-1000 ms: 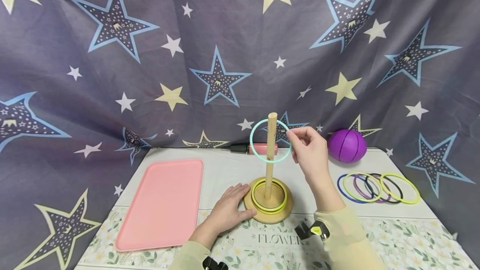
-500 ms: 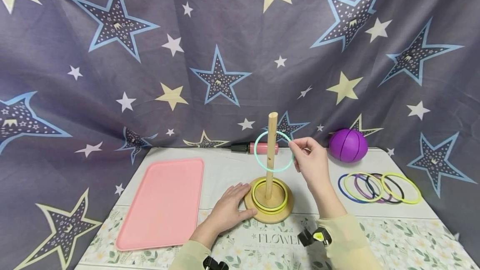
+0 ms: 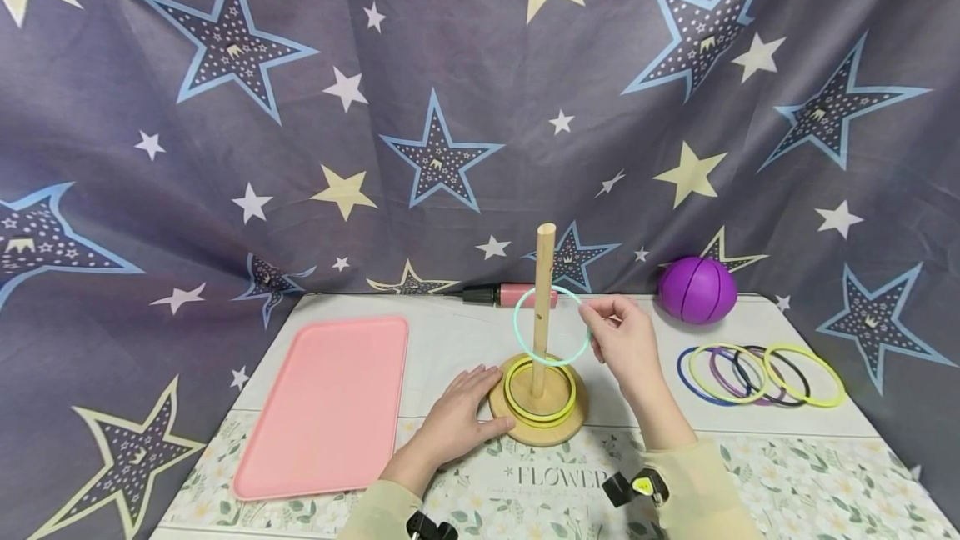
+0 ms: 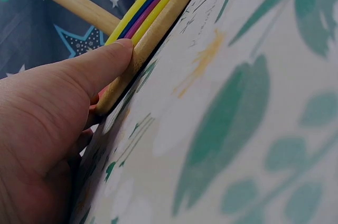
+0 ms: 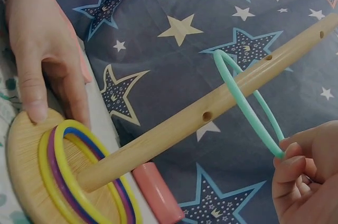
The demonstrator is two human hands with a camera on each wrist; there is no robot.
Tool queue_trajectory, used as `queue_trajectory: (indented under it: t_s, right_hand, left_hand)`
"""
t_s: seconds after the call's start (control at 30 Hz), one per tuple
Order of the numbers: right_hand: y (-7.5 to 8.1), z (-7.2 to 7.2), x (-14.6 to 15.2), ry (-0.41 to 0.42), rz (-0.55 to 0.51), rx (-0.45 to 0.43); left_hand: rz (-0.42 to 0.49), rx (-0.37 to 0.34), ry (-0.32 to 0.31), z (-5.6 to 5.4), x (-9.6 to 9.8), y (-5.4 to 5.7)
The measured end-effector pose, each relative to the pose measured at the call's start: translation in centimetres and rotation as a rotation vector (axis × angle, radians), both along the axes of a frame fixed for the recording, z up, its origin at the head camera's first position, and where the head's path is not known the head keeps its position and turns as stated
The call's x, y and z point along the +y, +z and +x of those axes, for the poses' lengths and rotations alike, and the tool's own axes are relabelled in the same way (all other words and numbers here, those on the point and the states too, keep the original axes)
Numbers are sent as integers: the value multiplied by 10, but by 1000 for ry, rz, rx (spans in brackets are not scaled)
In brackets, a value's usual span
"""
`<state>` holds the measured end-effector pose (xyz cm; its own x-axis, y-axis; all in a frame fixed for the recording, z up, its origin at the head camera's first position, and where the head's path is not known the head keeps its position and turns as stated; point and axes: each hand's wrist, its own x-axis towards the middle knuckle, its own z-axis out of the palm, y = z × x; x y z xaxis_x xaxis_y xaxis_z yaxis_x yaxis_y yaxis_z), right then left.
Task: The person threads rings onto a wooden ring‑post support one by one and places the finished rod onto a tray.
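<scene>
My right hand (image 3: 619, 340) pinches a mint-green ring (image 5: 248, 105) by its edge, between thumb and fingertips. Tilted, the ring encircles the wooden peg (image 3: 543, 307) partway down, above the base. At the foot of the peg, a stack of yellow, purple and blue rings (image 5: 58, 176) lies on the round wooden base (image 3: 546, 437). My left hand (image 3: 455, 423) rests against the near left side of that base. Its thumb touches the rim in the left wrist view, and its fingers extend along the side, partly hidden there.
Several loose rings (image 3: 825, 373) overlap on the table at the right, with a purple ball (image 3: 697, 290) behind them. A pink tray (image 3: 322, 407) lies at the left. Behind the peg is a pink-and-black pump-like tool (image 3: 513, 295), near the starry cloth (image 3: 480, 48).
My right hand has moved down and slightly right, lowering the mint-green ring along the peg from near its top. The left hand stays on the base.
</scene>
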<state>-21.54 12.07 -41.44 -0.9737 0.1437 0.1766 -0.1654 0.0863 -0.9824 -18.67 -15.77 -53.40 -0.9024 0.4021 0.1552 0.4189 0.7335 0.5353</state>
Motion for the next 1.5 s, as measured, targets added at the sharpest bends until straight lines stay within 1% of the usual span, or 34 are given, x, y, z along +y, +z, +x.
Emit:
queue_trajectory:
  t_s: [0.23,0.4,0.5,0.67,0.87,1.03,1.23,1.5]
  right_hand:
    - [-14,0,2,10,65,-18]
    - [-24,1,2,18,130,-31]
    - [-31,1,2,27,162,-48]
    - [-43,4,2,44,191,-85]
    - [-55,2,2,51,207,-124]
    - [-59,2,1,55,203,-137]
    - [-62,4,-3,81,183,-152]
    - [-74,2,-6,83,192,-174]
  left_hand:
    - [-5,-10,5,1,0,1]
    - [3,-11,3,2,1,2]
    - [9,-6,-1,2,1,3]
    - [6,-19,1,1,1,3]
    - [14,-20,-1,1,1,3]
    - [19,-15,-2,0,0,2]
    - [18,-5,-5,-1,0,1]
    - [19,-6,-6,0,0,3]
